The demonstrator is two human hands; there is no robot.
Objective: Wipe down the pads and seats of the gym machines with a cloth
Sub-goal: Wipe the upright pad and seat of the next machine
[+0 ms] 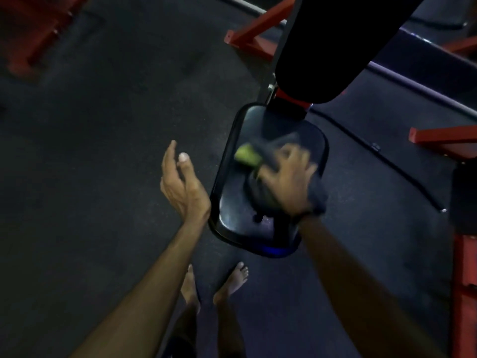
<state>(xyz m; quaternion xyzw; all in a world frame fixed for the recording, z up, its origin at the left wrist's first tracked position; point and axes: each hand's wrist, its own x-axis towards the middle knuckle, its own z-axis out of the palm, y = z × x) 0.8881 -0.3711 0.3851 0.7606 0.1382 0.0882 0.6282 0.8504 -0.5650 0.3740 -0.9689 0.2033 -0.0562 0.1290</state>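
Below, seen from a head-worn camera looking down, a person is standing barefoot on dark rubber gym flooring (103, 151), facing a black padded seat (232, 210) of a gym machine. Their right hand (286, 182) is lying flat on top of a dark cloth (260, 197), pressing it against the seat's top. The fingers (296, 161) of that hand are spread over the cloth, which is bunching out from under the palm toward the left and near the wrist; the hand is blurred, so whether the fingertips are curling into the fabric cannot be told. A yellow-green patch (247, 155), also blurred, is showing just beyond the fingertips, touching the cloth's far edge. The left hand (180, 184) is hanging in the air just beside the seat's left rim, holding nothing, its fingers relaxed and loosely extended, thumb up. A black back pad (335, 47) is rising beyond the seat. Red steel frame bars (258, 29) are lying on the floor around the machine. Two bare feet (232, 280) are showing between the forearms.
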